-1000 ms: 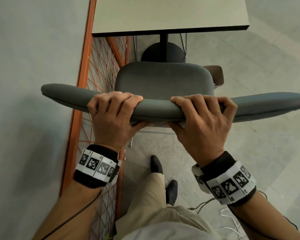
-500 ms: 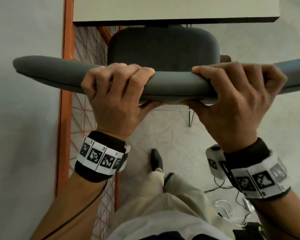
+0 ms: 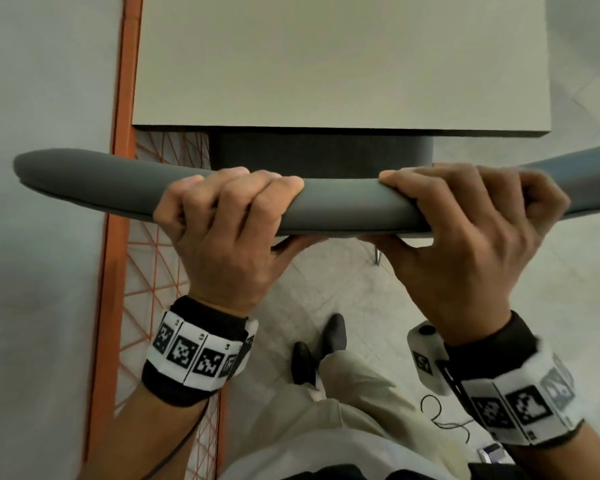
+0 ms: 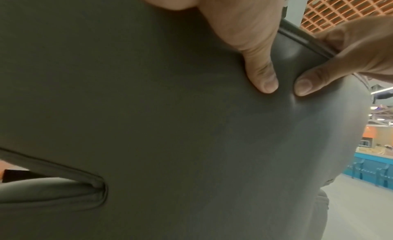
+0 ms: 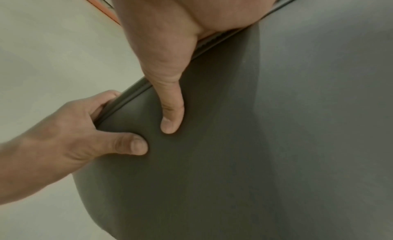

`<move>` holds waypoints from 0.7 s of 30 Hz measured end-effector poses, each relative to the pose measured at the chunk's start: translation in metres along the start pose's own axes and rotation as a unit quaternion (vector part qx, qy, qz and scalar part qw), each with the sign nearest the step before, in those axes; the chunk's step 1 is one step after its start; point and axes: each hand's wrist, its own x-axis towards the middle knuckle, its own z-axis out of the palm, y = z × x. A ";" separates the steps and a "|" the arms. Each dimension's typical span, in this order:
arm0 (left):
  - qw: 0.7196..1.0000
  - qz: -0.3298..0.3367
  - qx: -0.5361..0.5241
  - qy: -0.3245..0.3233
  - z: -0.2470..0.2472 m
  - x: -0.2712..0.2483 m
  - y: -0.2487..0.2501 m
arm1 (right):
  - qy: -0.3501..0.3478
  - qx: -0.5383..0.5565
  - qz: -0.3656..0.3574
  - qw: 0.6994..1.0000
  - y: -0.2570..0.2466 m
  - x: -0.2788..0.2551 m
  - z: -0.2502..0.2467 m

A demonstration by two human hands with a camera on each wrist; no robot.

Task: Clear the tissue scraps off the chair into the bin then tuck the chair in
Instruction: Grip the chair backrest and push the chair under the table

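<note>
A grey padded chair has its curved backrest (image 3: 340,206) running across the head view. Only a strip of its seat (image 3: 319,154) shows; the rest is hidden under the beige table (image 3: 326,64). My left hand (image 3: 229,220) grips the backrest top left of centre, fingers over the front and thumb behind. My right hand (image 3: 465,220) grips it the same way right of centre. Both thumbs press the backrest rear (image 4: 170,126), close together: the left thumb (image 4: 261,72) and the right thumb (image 5: 170,109). No tissue scraps or bin are in view.
An orange metal frame with mesh (image 3: 118,237) stands along the grey wall (image 3: 42,168) on the left, close to the chair's left end. My shoes (image 3: 333,334) are on the tiled floor behind the chair. Loose cables (image 3: 437,414) lie at the lower right.
The chair has gone forward with both hands still gripping its backrest. Its seat, fully visible a second ago, is now almost all under the table. I have stepped closer.
</note>
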 end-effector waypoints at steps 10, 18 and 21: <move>1.000 0.011 0.012 -0.008 0.023 0.021 -0.016 | 0.008 0.027 -0.007 1.000 0.009 0.026 0.018; 1.000 -0.001 0.001 -0.018 0.015 0.019 -0.010 | 0.007 -0.001 0.000 1.000 0.005 0.022 0.012; 0.999 -0.018 -0.010 -0.049 0.009 0.017 -0.008 | -0.026 -0.019 0.000 0.999 0.002 0.020 0.007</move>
